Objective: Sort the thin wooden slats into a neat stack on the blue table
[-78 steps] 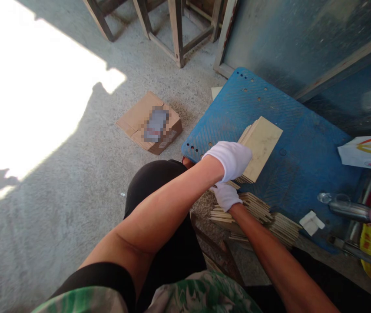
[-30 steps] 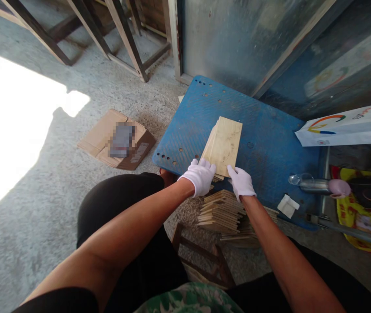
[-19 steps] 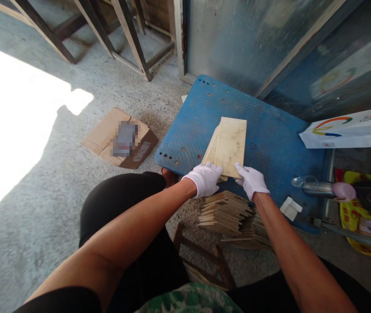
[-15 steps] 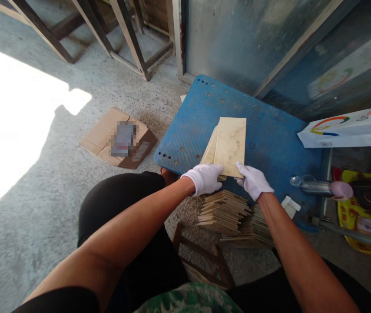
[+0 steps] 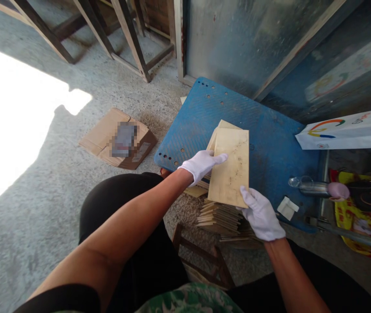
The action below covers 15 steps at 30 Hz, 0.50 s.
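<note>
A thin, pale wooden board [image 5: 233, 169] with dark specks lies on top of other boards, its near end shifted toward me. My left hand [image 5: 201, 166], in a white glove, is closed around the fanned boards [image 5: 227, 124] from the left, its thumb across the top one. My right hand [image 5: 263, 214], also gloved, pinches the top board's near right corner, thumb above and fingers beneath. Below my hands sits a pile of similar boards [image 5: 220, 217], partly hidden by the held ones. What supports that pile is hidden.
A blue plastic surface with holes [image 5: 185, 126] spreads beneath and beyond my hands. On its right are a clear bottle with a pink end [image 5: 316, 187], a small white item [image 5: 288, 208] and a white printed bag [image 5: 345, 130]. A cardboard box [image 5: 104, 134] stands on the floor at left.
My right hand has drawn the top board toward me, so its near end overlaps the lower pile. My left hand has moved slightly forward, its thumb now over the board.
</note>
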Motion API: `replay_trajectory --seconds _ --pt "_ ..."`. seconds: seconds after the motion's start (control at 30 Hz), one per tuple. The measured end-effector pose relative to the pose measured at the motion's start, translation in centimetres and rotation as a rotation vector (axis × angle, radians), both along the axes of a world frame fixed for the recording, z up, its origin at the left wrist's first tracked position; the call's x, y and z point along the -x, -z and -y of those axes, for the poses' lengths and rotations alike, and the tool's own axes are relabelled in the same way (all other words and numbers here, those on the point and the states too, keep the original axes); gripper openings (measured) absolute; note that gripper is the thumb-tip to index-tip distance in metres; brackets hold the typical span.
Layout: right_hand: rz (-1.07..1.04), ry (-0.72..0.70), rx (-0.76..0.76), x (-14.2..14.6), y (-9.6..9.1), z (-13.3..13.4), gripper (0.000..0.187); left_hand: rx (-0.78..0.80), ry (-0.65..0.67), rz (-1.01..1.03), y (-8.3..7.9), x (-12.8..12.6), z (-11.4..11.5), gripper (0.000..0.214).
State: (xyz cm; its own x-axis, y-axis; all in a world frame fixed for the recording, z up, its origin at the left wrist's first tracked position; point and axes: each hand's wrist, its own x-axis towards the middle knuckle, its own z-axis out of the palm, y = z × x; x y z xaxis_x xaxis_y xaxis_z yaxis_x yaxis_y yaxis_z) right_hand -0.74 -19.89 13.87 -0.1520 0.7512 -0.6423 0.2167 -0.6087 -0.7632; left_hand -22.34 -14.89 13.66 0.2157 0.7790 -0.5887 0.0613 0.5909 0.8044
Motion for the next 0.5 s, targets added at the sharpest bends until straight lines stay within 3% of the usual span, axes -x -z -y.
replay_trajectory --seconds 0.1,0.23,0.37,0.5 --pt "-0.094 -0.002 0.042 -0.6 -0.8 2.2 0.035 0.095 -0.115 0.388 0.2 -0.3 0.7 0.04" --pt "-0.121 -0.061 0.084 -1.5 -1.1 3.9 0.039 0.122 -0.089 0.575 -0.4 -0.7 1.6 0.045" --pt "0.039 -0.008 0.06 -3.0 -0.8 3.4 0.042 0.09 -0.043 0.513 -1.5 -1.3 2.5 0.043" --pt "0.242 0.245 -0.219 -5.0 -2.2 0.4 0.057 -0.018 0.092 0.248 -2.0 -1.8 3.0 0.029"
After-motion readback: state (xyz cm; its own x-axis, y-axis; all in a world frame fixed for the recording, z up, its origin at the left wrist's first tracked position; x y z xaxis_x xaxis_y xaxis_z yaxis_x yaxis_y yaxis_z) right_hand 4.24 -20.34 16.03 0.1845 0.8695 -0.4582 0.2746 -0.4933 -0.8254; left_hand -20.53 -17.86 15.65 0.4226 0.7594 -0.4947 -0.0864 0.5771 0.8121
